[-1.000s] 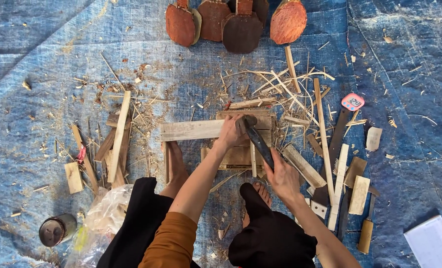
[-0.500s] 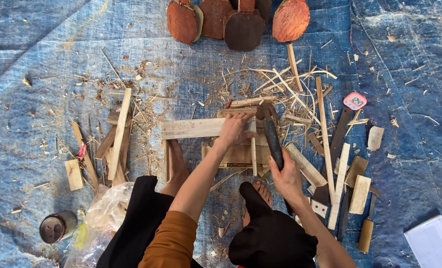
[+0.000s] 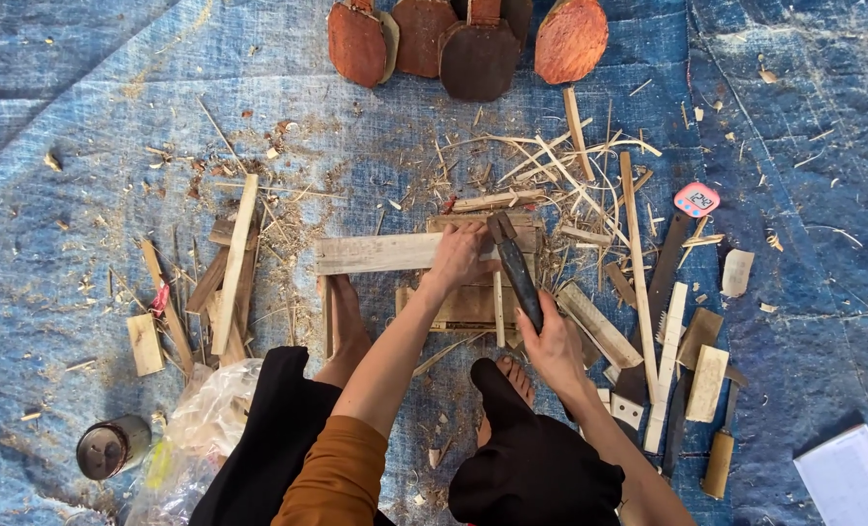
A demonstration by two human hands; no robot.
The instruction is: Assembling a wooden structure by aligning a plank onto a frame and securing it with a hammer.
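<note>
1. Head view: left hand (image 3: 461, 255) pressed flat on the pale wooden plank (image 3: 380, 253), fingers spread over its right end atop the small wooden frame (image 3: 468, 302).
2. Right hand (image 3: 554, 341) closed around the hammer (image 3: 515, 268) handle, head touching the frame's top edge.
3. Open blue tarp (image 3: 83, 117) to the left and far right; wood strips (image 3: 638, 263) and shavings crowding the right side.
4. Tin can (image 3: 110, 446) at lower left, contents unclear; clear plastic bag (image 3: 210, 419) beside it.
</note>
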